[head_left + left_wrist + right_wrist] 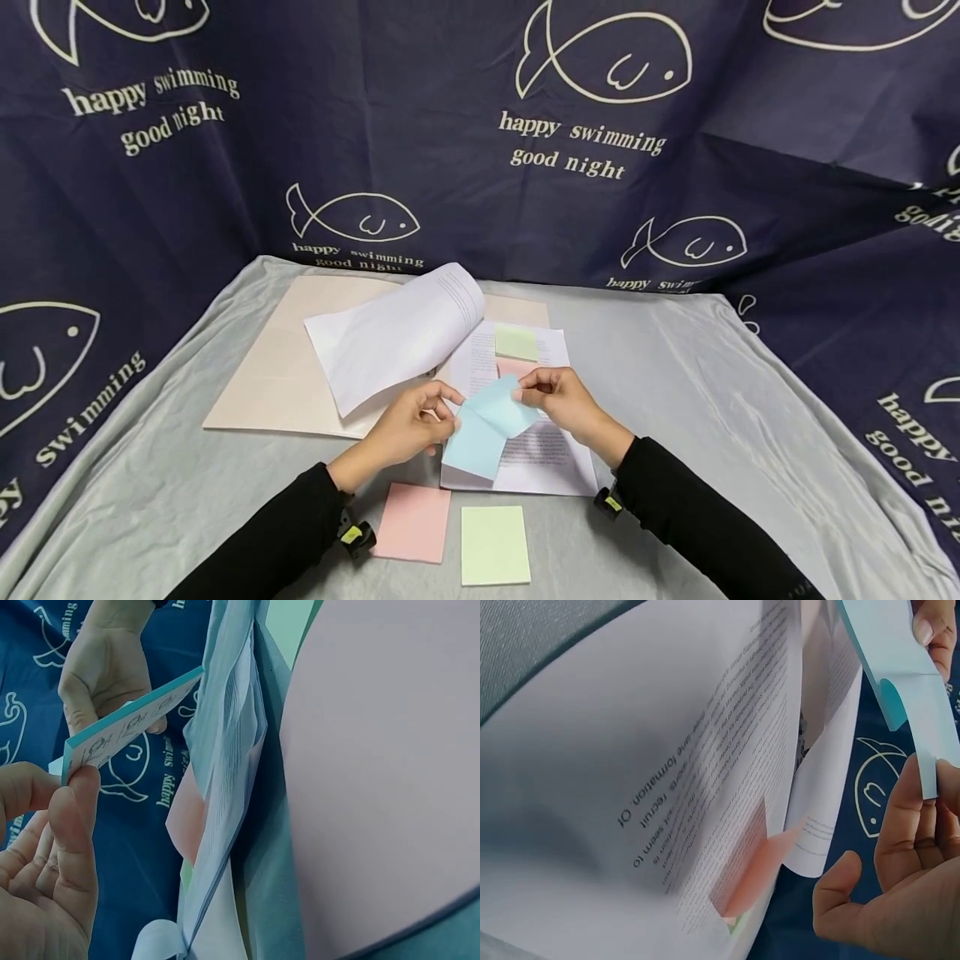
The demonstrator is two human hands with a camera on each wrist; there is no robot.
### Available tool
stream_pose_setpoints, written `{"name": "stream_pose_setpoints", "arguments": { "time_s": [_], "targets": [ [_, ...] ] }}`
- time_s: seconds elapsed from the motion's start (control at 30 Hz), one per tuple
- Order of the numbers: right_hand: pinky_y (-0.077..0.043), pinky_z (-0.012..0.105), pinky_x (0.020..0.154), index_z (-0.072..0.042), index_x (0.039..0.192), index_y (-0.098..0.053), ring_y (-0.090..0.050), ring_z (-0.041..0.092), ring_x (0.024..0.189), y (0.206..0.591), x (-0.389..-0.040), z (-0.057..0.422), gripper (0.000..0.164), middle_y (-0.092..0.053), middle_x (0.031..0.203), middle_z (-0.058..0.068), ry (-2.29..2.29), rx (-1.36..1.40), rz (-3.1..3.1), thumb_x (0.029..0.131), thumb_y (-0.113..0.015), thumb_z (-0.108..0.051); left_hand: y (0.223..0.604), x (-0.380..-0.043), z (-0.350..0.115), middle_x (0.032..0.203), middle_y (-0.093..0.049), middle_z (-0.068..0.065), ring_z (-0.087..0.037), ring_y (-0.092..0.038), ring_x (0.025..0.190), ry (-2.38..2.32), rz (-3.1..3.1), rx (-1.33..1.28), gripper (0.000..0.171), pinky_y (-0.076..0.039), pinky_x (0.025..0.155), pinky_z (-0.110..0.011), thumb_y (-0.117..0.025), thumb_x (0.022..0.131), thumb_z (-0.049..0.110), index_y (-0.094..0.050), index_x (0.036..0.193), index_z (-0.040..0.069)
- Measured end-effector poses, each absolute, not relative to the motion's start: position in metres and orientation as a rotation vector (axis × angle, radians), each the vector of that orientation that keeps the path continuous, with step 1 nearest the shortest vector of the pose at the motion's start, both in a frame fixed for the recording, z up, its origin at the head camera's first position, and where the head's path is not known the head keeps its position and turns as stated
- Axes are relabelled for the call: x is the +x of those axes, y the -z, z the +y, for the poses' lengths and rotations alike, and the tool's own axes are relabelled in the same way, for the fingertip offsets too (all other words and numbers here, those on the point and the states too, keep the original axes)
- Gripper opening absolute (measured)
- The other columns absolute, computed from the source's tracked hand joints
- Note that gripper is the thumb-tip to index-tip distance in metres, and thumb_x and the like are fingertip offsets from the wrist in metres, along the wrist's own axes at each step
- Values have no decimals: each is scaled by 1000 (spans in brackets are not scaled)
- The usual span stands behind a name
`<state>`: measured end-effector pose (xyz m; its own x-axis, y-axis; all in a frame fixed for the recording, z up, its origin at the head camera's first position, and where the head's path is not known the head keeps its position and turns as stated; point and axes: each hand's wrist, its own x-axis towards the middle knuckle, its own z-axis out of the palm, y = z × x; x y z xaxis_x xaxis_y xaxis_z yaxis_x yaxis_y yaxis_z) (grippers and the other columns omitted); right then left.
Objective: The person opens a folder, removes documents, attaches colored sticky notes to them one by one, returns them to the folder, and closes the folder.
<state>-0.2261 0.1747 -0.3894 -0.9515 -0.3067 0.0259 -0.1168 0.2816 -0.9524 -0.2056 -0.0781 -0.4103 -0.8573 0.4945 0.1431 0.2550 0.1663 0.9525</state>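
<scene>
Over the printed pages [551, 471], my left hand [416, 423] pinches a light-blue sticky note pad [471, 448] by its left edge. Its printed backing [124, 729] shows in the left wrist view. My right hand [564, 406] pinches the free end of the pad's top sheet [501, 403], which is folded up from the pad and still joined to it along a crease. On the page behind the hands are a green sticky note [516, 342] and, below it, a pink sticky note [514, 367], whose loose end lifts off the paper in the right wrist view.
A turned-back page [390, 337] curls over to the left, above a large cream folder [262, 375]. Near the front edge lie a pink sticky note pad [412, 525] and a pale green one [495, 546]. Grey cloth [660, 375] covers the table; a dark fish-print curtain [442, 142] hangs behind.
</scene>
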Motion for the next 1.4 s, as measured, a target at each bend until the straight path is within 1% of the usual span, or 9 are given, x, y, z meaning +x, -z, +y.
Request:
{"name": "stream_pose_setpoints", "arguments": {
  "time_s": [0.07, 0.2, 0.43, 0.53, 0.63, 0.83, 1.03, 1.23, 1.4],
  "targets": [
    [-44, 25, 61, 8, 88, -65, -55, 14, 67, 391, -226, 175, 13, -63, 74, 5, 1768, -369, 2364, 84, -65, -4, 409, -204, -79, 74, -60, -7, -17, -53, 51, -1768, 2232, 729, 26, -48, 48, -31, -58, 84, -3, -57, 110, -1],
    [-45, 27, 66, 9, 88, -64, -55, 15, 71, 393, -224, 176, 13, -64, 75, 3, 1800, -342, 2328, 84, -64, -4, 408, -201, -80, 73, -60, -8, -15, -53, 50, -1773, 2225, 717, 27, -48, 48, -30, -58, 84, -3, -56, 110, -2],
    [-43, 32, 70, 8, 87, -63, -49, 17, 70, 394, -223, 181, 12, -59, 73, 1, 1846, -290, 2322, 84, -63, -3, 407, -200, -82, 73, -59, -7, -16, -55, 53, -1791, 2208, 712, 27, -49, 48, -31, -59, 85, -2, -55, 112, -1],
    [-45, 31, 72, 8, 87, -62, -52, 15, 70, 393, -223, 183, 10, -60, 76, 1, 1867, -236, 2300, 85, -62, -3, 407, -199, -83, 72, -59, -7, -18, -56, 54, -1808, 2190, 695, 28, -49, 48, -31, -58, 85, -2, -53, 112, -2],
    [-46, 28, 68, 8, 87, -60, -53, 13, 69, 393, -223, 186, 9, -60, 77, 2, 1890, -192, 2276, 86, -61, 0, 408, -198, -84, 72, -58, -7, -20, -57, 56, -1816, 2179, 683, 28, -49, 47, -33, -57, 85, -2, -51, 113, -2],
    [-35, 27, 55, 8, 86, -59, -39, 13, 58, 393, -223, 189, 9, -51, 67, 2, 1912, -168, 2254, 86, -62, 0, 409, -197, -86, 73, -59, -8, -21, -58, 60, -1803, 2186, 664, 28, -50, 47, -34, -58, 83, -2, -50, 110, -4],
    [-35, 27, 54, 6, 87, -60, -40, 14, 56, 393, -224, 191, 9, -52, 66, 3, 1937, -133, 2264, 87, -63, -3, 409, -197, -90, 76, -58, -10, -27, -59, 61, -1822, 2164, 670, 28, -50, 47, -33, -58, 84, -1, -48, 110, -7],
    [-39, 26, 56, 2, 86, -59, -47, 15, 60, 395, -225, 193, 10, -54, 68, 3, 1931, -60, 2304, 88, -63, -7, 410, -197, -92, 75, -58, -10, -23, -59, 60, -1856, 2137, 677, 28, -49, 46, -30, -57, 83, -3, -47, 109, -8],
    [-38, 26, 56, 0, 84, -58, -45, 15, 61, 397, -225, 198, 10, -51, 68, 3, 1971, 2, 2316, 88, -63, -8, 412, -196, -95, 75, -58, -9, -26, -59, 60, -1873, 2126, 675, 28, -49, 45, -30, -58, 83, -3, -47, 108, -9]
  ]
}}
